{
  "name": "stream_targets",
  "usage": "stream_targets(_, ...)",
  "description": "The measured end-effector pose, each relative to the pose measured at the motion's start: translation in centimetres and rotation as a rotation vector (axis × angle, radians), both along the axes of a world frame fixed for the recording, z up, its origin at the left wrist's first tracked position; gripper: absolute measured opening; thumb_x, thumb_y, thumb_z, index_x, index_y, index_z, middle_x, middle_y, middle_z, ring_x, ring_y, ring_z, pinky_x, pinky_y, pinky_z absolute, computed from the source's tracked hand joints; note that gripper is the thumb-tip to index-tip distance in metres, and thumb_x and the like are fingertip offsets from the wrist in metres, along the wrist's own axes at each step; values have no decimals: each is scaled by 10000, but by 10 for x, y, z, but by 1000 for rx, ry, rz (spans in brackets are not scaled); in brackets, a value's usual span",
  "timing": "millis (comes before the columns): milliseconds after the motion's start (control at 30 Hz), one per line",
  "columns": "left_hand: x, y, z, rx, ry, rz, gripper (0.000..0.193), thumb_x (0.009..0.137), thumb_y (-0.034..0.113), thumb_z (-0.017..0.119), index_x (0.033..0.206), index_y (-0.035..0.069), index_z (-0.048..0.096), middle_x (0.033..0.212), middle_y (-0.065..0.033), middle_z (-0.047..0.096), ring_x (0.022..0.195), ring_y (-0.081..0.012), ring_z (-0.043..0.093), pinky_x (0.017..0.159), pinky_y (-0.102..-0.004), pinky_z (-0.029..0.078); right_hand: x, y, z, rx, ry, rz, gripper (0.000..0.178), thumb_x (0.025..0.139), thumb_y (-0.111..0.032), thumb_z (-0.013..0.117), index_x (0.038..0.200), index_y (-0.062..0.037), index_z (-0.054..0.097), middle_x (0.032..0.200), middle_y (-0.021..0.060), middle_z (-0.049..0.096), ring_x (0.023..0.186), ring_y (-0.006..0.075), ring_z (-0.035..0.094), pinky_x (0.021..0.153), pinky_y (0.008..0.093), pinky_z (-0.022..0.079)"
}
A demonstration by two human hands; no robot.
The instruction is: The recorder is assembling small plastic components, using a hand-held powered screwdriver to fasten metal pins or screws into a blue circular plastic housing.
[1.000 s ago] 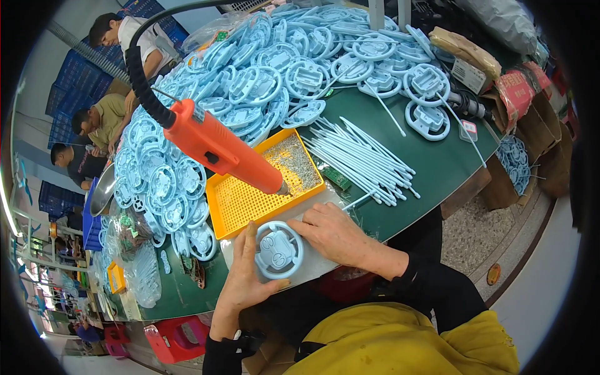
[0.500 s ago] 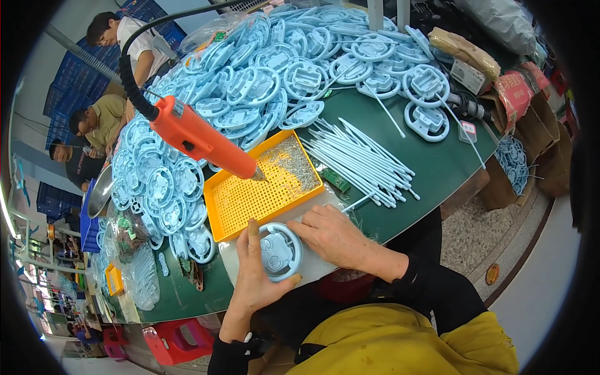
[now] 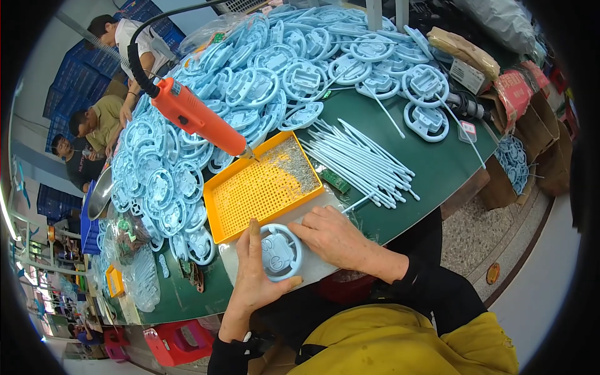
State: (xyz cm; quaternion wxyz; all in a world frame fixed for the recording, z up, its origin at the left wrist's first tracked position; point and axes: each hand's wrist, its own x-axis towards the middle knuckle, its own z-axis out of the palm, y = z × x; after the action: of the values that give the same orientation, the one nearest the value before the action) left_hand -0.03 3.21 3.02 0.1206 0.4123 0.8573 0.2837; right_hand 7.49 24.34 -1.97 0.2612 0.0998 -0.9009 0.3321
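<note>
Pale blue plastic ring part (image 3: pixel 275 255) lay at the near edge of the green surface (image 3: pixel 394 215), over a whitish sheet (image 3: pixel 315 270), its moulded hub facing up. Left hand (image 3: pixel 255 282): grip closed around the ring part, fingers along its left side, thumb at the lower edge. Right hand (image 3: pixel 328 236): bent in from the other side, fingers curled, touching the upper right rim; could not tell whether that grip pinched anything, the fingertips being partly hidden.

Just beyond the hands, a yellow tray (image 3: pixel 240 201) with a perforated floor; small metal pieces (image 3: pixel 294 162) gathered toward its right end. Orange power driver (image 3: pixel 200 119) hung tilted from a dark cable (image 3: pixel 139 69), tip down and to the right, seen over the tray near its far rim; height hard to judge.

Right of the tray, thin blue rods (image 3: pixel 365 164) lay bunched, roughly parallel; a small green circuit board (image 3: pixel 336 180) sat between rods and tray. Large heap of similar blue rings (image 3: pixel 262 69) covered the far and left parts. Clear plastic bag (image 3: pixel 145 281) near the left end. Cardboard boxes (image 3: pixel 540 144) stood off to the right. Co-worker in a white shirt (image 3: pixel 144 47) was beyond the heap, far left.
</note>
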Motion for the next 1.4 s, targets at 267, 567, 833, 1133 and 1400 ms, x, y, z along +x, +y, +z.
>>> stream_targets(267,-10,13,7,-42,41,-27,1391,567,349,953,1588,15,70,1468,-270,268,1359,-424,339,1146,-473,318,-9,6,-6,25,3,25,288,813,-101,619,1092,-41,660,824,69,554,822,264,560,713,401,447)
stream_targets(567,10,2,5,-178,318,-114,974,703,524,829,1446,24,447,1459,-306,290,1329,-508,337,1124,-558,297,-1,1,-5,102,12,38,441,835,-143,579,1266,-59,623,880,57,555,893,249,573,763,383,457)
stream_targets(833,-2,-8,0,-131,168,-81,1151,621,458,912,1491,-36,344,1442,-305,310,1320,-481,383,1080,-498,388,-3,-4,-8,43,60,27,439,835,-102,593,1268,-35,625,868,59,576,844,259,575,741,374,456)
stream_targets(1133,3,13,0,1,174,28,1305,561,278,910,1573,-17,141,1373,-254,396,1259,-414,448,1092,-457,385,-1,7,-4,66,59,-101,94,770,-130,694,859,-107,677,836,46,551,839,256,546,732,393,415)
stream_targets(1400,10,3,4,68,18,25,1349,578,261,928,1585,10,66,1418,-280,316,1303,-436,392,1094,-480,384,5,0,-3,45,21,-48,80,784,-131,712,863,-116,704,859,29,545,864,233,533,745,375,397)
